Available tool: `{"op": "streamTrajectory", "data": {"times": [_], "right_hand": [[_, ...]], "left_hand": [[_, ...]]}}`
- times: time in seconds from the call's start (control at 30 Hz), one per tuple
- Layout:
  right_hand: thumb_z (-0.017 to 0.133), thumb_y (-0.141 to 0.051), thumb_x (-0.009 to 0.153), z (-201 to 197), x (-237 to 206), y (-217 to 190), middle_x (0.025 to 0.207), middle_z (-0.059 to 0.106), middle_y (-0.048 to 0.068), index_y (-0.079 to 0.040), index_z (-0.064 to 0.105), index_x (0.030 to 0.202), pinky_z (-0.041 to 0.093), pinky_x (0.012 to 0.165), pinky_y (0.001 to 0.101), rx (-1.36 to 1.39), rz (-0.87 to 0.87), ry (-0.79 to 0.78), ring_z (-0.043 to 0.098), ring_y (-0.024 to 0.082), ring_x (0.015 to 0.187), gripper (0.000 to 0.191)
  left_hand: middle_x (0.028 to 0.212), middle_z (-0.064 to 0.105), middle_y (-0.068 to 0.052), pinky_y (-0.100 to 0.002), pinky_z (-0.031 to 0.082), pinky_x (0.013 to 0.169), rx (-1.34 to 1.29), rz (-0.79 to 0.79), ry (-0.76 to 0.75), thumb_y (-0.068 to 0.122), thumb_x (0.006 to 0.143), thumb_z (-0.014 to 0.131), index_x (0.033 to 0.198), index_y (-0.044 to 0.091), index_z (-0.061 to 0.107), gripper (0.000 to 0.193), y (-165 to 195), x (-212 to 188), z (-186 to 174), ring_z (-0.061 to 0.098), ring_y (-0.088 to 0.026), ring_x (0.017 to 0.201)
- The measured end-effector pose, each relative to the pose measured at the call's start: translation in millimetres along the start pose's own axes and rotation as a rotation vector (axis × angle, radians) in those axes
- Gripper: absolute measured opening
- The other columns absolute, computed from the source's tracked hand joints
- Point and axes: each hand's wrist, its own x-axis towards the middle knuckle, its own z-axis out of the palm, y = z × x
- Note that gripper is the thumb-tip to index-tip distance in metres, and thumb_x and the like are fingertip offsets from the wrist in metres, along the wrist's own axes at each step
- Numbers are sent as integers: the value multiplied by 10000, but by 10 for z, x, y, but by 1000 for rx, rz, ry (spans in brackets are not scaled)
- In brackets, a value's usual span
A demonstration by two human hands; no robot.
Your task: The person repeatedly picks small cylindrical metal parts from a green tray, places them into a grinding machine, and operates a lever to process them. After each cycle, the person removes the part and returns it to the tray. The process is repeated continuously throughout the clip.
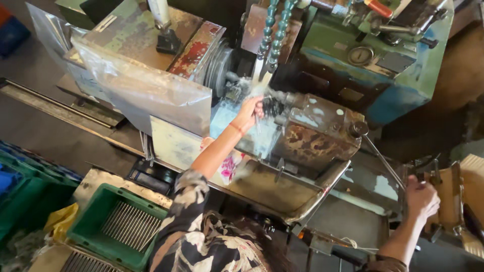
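My left hand [250,112] reaches up into a worn green and rust-coloured machine [322,126], under the segmented coolant hoses [275,30]. Its fingers pinch a thin metal rod [257,123] in the stream of whitish coolant beside the dark chuck [275,105]. A red thread band sits on that wrist. At the far right my right hand [421,197] is closed around the end of a long thin metal lever [384,162], which runs up to a round knob [358,129] on the machine's side.
A green crate [83,224] with several thin metal rods lies at the lower left, next to a yellow bag [61,220]. A clear plastic splash sheet [146,90] hangs left of the work area. A metal trough [282,189] catches coolant below. Wooden pieces [469,191] stand right.
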Motion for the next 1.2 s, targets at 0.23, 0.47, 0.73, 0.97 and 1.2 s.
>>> {"op": "streamTrajectory", "data": {"times": [0.23, 0.47, 0.73, 0.97, 1.2], "right_hand": [[406, -513, 1244, 311, -17, 89, 865, 696, 301, -18, 734, 899, 509, 814, 641, -90, -126, -54, 648, 567, 906, 687], [403, -448, 1212, 464, 12, 55, 775, 689, 275, -10, 735, 820, 533, 795, 622, -163, -74, 24, 668, 530, 802, 675], [436, -345, 1110, 615, -9, 113, 704, 667, 219, -38, 762, 835, 535, 740, 576, -211, -97, 176, 667, 470, 716, 525], [444, -324, 1113, 594, -69, 50, 671, 648, 216, -25, 753, 821, 533, 736, 568, -191, -66, 171, 658, 460, 687, 519], [367, -358, 1127, 622, -1, 58, 560, 626, 199, 21, 707, 695, 536, 766, 496, -164, 70, 46, 675, 363, 559, 668]], "left_hand": [[707, 495, 8, -309, 363, 442, 83, 106, 474, 195, 909, 686, 1132, 163, 492, 297, -32, 812, 105, 438, -100, 499], [734, 504, -32, -357, 377, 443, 170, 130, 611, 214, 872, 683, 1171, 159, 402, 414, -11, 1003, 131, 463, -145, 502], [815, 570, -121, -367, 363, 433, 104, 195, 493, 205, 865, 627, 1172, 127, 429, 374, -20, 1109, 2, 485, -202, 548], [925, 578, -84, -352, 407, 463, 175, 141, 588, 200, 870, 620, 1179, 138, 473, 348, 12, 1128, -84, 544, -186, 628], [952, 581, -54, -350, 382, 497, 69, 84, 530, 218, 865, 601, 1172, 244, 419, 357, 32, 1113, -78, 572, -212, 669]]}}
